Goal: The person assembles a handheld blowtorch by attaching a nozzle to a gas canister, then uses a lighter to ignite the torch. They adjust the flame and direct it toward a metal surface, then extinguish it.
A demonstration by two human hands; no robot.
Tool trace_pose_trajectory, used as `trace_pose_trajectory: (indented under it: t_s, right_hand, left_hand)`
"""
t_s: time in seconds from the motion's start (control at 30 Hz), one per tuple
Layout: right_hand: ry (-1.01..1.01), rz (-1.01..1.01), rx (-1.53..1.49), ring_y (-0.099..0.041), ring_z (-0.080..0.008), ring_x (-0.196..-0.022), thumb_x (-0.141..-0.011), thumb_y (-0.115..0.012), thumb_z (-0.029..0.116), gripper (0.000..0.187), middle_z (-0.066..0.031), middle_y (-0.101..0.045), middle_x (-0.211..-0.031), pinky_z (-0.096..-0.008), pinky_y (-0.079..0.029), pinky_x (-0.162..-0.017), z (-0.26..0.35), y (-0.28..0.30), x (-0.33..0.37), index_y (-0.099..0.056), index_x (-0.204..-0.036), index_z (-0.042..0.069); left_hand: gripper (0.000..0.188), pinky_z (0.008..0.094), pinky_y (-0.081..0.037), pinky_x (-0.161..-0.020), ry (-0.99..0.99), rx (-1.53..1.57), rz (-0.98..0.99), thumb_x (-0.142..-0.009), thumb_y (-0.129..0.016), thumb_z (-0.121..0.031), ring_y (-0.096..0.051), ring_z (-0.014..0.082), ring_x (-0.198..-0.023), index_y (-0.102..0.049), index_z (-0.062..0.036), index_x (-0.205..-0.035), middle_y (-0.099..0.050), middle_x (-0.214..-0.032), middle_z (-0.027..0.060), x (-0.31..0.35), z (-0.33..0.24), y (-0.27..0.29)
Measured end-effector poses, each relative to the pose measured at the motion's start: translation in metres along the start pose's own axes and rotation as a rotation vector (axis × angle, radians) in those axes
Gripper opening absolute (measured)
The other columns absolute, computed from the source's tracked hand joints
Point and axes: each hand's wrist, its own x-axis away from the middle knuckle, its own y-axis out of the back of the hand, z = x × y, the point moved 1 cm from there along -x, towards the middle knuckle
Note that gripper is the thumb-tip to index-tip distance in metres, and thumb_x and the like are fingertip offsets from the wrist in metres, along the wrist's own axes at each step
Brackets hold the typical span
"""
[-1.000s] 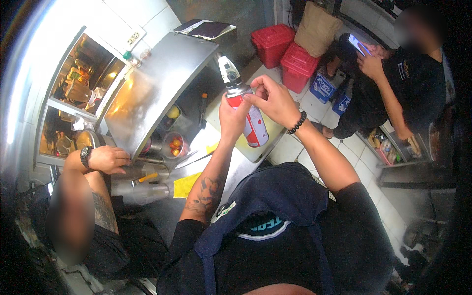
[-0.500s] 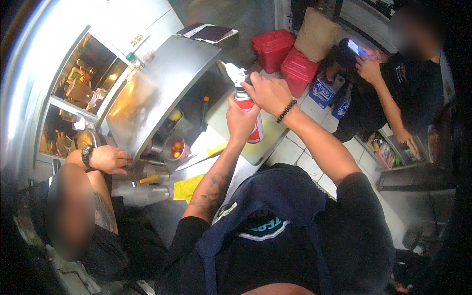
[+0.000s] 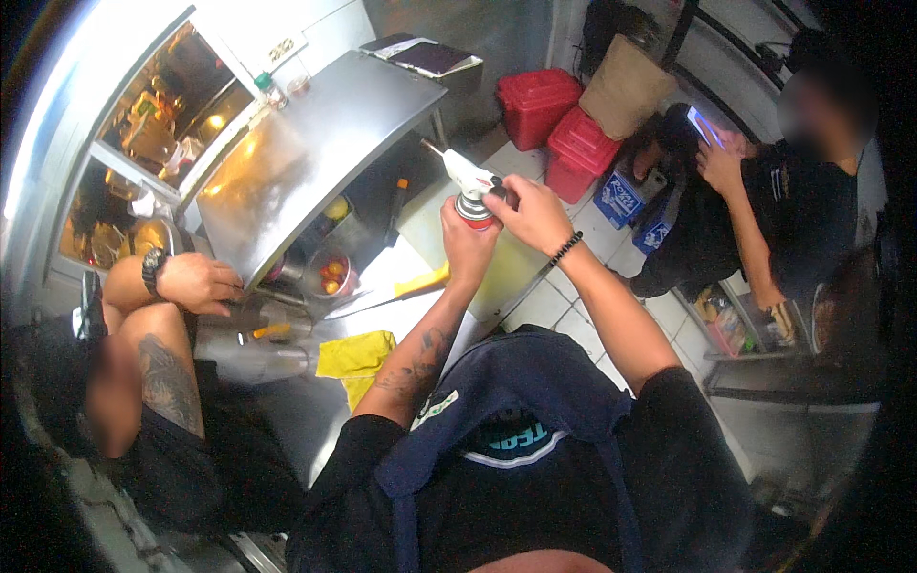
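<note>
A white kitchen blowtorch head [image 3: 468, 179] sits on a gas canister [image 3: 476, 224], its metal nozzle pointing to the far left. My left hand [image 3: 465, 250] is wrapped round the canister and hides most of it. At the back of the torch head, the fingers of my right hand [image 3: 537, 215] close on the dark knob. Below my hands lies a pale cutting board [image 3: 506, 272]. A knife with a yellow handle [image 3: 421, 280] rests left of my left wrist. A yellow cloth [image 3: 353, 355] lies beside my left forearm.
A raised steel shelf [image 3: 315, 143] stands left. Under it are a container of red and yellow produce [image 3: 331, 272] and a tool with an orange-tipped handle [image 3: 400, 186]. Red bins [image 3: 537, 103] stand on the floor. One person leans at left; another at right holds a phone [image 3: 705, 126].
The torch has tilted, so its nozzle shows more fully and the canister's lower body is now hidden. My right hand has shifted slightly on the knob. The view has moved a little.
</note>
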Motion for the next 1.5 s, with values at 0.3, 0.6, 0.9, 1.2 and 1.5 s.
trace_pose_trajectory:
  t_s: [0.3, 0.6, 0.9, 1.2, 1.5]
  right_hand:
    - [0.059, -0.08, -0.048, -0.067, -0.0365, -0.08, -0.098, -0.057, 0.036, 0.035, -0.0243, -0.064, -0.079, -0.0454, -0.05, -0.067, 0.008, 0.003, 0.024, -0.062, -0.095, 0.002]
    - [0.284, -0.155, 0.069, -0.064, -0.0176, -0.059, -0.103, -0.053, 0.035, 0.039, -0.0105, -0.063, -0.069, -0.0333, -0.05, -0.055, -0.001, -0.008, 0.031, -0.06, -0.089, -0.001]
    - [0.093, -0.009, 0.012, -0.065, -0.0283, -0.065, -0.1, -0.056, 0.033, 0.032, -0.0168, -0.063, -0.074, -0.041, -0.05, -0.062, 0.003, -0.009, 0.03, -0.057, -0.095, 0.001]
    - [-0.338, 0.318, -0.182, -0.065, -0.0281, -0.071, -0.095, -0.064, 0.03, 0.029, -0.0148, -0.064, -0.08, -0.0399, -0.051, -0.065, 0.0, -0.004, 0.027, -0.057, -0.104, 0.002]
    - [0.191, -0.027, 0.141, -0.062, -0.0439, -0.077, -0.101, -0.052, 0.027, 0.029, -0.0261, -0.062, -0.084, -0.0498, -0.047, -0.068, -0.01, -0.02, 0.034, -0.053, -0.108, -0.001]
  left_hand:
    - [0.072, 0.0484, -0.048, -0.091, -0.027, 0.013, -0.067, -0.067, -0.087, -0.028, -0.055, 0.0408, -0.111, -0.047, 0.0009, -0.121, -0.055, -0.114, 0.0204, 0.014, 0.005, -0.004]
    - [0.072, 0.0464, -0.05, -0.091, -0.057, 0.032, -0.088, -0.066, -0.087, -0.027, -0.056, 0.0388, -0.111, -0.047, -0.0012, -0.121, -0.056, -0.117, 0.019, 0.022, 0.012, 0.003]
    - [0.074, 0.0473, -0.051, -0.087, -0.12, 0.021, -0.128, -0.066, -0.088, -0.031, -0.058, 0.0397, -0.108, -0.047, -0.0019, -0.12, -0.057, -0.114, 0.0193, 0.018, 0.016, 0.004]
    - [0.071, 0.0473, -0.05, -0.09, -0.065, 0.042, -0.081, -0.066, -0.086, -0.026, -0.056, 0.0388, -0.11, -0.048, -0.0021, -0.12, -0.057, -0.115, 0.0182, 0.018, 0.014, 0.006]
    - [0.07, 0.0476, -0.049, -0.09, -0.099, 0.036, -0.096, -0.066, -0.085, -0.025, -0.056, 0.0397, -0.11, -0.048, -0.0023, -0.12, -0.058, -0.113, 0.0191, 0.018, 0.01, 0.008]
